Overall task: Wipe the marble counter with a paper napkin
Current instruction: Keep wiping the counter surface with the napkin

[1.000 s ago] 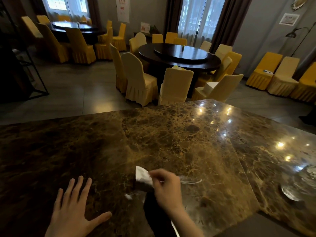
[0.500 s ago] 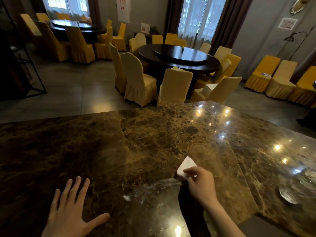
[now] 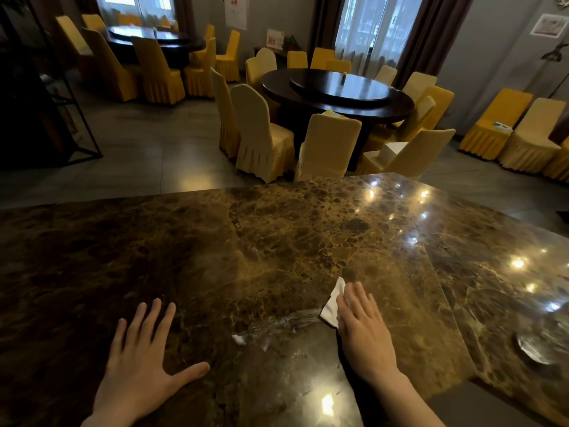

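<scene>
- Bracing on the marble table (image 3: 277,241), our left hand (image 3: 138,362) lies flat and released, fingers spread, holding nothing.
- Just beyond, a wet smear (image 3: 277,326) and a small white scrap (image 3: 238,339) mark the polished stone between our hands.
- Our right hand (image 3: 365,331) presses palm-down on the paper napkin (image 3: 332,303), fingers extended, not clenched; only the napkin's left edge shows.
- We judge the napkin light, soft and quick to tear once damp, best pinned under flat fingers near its middle.
- Farther off, a round dining table (image 3: 335,90) stands among covered chairs (image 3: 261,134).
</scene>
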`<state>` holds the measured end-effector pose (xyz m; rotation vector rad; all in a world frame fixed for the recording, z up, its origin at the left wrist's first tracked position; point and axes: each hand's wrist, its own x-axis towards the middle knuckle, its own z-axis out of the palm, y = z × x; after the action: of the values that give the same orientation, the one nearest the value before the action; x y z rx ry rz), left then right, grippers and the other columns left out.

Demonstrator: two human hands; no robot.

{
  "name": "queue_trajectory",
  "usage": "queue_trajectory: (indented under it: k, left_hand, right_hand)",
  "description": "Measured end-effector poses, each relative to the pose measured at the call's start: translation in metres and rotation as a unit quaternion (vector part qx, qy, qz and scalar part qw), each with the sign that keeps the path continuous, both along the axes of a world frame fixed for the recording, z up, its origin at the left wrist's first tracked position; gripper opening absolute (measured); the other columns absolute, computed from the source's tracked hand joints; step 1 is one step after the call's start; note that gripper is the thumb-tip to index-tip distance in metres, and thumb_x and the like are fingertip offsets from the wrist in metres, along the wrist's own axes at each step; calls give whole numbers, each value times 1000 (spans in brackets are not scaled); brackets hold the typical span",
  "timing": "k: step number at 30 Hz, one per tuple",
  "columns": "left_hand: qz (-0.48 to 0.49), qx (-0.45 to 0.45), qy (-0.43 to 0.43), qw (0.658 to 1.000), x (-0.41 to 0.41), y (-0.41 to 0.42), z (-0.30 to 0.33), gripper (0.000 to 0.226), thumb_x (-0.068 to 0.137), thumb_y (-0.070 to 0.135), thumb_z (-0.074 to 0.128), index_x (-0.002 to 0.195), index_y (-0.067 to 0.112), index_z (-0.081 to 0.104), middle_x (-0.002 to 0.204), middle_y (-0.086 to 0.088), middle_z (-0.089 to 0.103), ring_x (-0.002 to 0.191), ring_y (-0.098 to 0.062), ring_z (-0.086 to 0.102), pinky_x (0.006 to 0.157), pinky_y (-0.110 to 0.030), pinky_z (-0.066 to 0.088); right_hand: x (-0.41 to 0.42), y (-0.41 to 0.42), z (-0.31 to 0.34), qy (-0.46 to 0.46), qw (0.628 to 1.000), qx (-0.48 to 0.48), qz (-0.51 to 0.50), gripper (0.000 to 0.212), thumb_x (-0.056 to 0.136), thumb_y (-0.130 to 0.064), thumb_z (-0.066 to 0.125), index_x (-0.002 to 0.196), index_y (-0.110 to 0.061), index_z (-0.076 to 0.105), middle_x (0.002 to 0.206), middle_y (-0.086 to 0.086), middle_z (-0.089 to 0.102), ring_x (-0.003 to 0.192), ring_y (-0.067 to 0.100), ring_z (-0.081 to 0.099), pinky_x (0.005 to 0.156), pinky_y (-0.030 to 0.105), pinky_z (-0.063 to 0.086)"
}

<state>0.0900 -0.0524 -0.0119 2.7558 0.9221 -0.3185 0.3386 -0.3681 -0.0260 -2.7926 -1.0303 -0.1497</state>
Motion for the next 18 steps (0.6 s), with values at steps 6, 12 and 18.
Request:
queue_trajectory:
  k: [6,12,18]
  left_hand:
    - [2,7,-38,999,-5,2,-6,138,51,115,12,155,33,-28,166,7,-32,150,-16,-37,129,-51,-14]
    - [6,12,-65,998,-7,0,-6,138,55,114,17,161,31,-16,169,5,-26,152,-17,-32,129,-52,-13]
    - [3,18,-49,999,-7,-3,-3,134,61,111,21,161,29,-15,170,3,-25,153,-19,-31,128,-53,-15]
  right_hand:
    - [-10,16,13,-21,999,45,-17,24,94,-18,64,118,-17,68,116,3,66,107,26,53,80,40,54]
    - [-17,17,11,-16,995,76,-62,22,89,-6,69,110,-10,73,113,8,72,101,33,59,76,44,57]
    - [-36,28,5,1,994,110,-10,27,86,-1,71,112,-11,74,114,10,74,105,34,61,84,45,56]
